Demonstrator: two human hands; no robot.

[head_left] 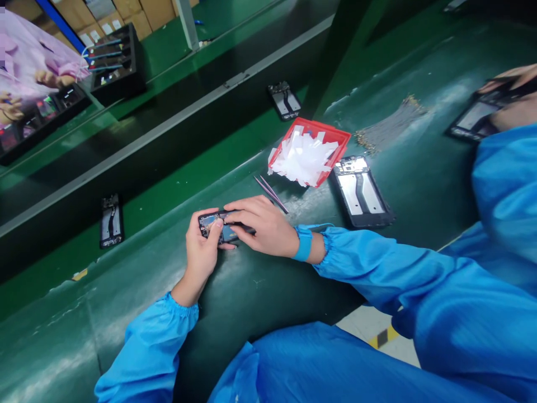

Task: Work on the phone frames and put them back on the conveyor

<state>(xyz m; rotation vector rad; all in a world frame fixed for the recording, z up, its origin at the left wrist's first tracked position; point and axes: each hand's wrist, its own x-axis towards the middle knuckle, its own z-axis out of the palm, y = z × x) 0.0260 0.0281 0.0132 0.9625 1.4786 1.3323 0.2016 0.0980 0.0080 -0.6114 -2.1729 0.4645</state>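
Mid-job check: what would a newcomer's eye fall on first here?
Probably the red tray heaped with white strips, beyond the right hand on the green bench. Next, the opened phone in the left hand, with the right hand's fingers over it. At the tray's lower right in the picture lies another opened phone, silvery interior facing up.
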